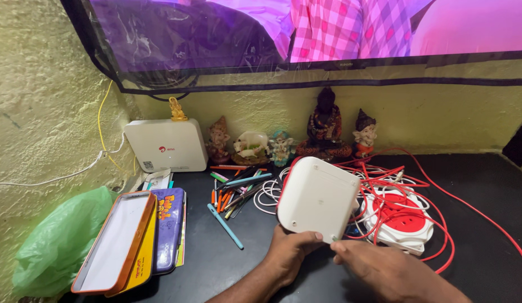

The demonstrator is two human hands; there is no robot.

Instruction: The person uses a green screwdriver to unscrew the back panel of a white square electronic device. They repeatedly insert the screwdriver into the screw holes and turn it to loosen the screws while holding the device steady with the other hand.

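White box (318, 197) tilted above the surface, left of the red-and-white extension reel (400, 220); left hand (292, 253) grips its lower edge, right hand (379, 268) pinches its lower-right corner

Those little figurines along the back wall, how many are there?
6: a gold one atop the white box, then a brown one, a white one, a teal one, a tall dark one and a small orange one. None seem hidden.

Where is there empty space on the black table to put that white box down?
Bare table lies at the far right, beyond the red cable, and between the teal pen and the left hand. The pens pile and the red-and-white cord reel are crowded.
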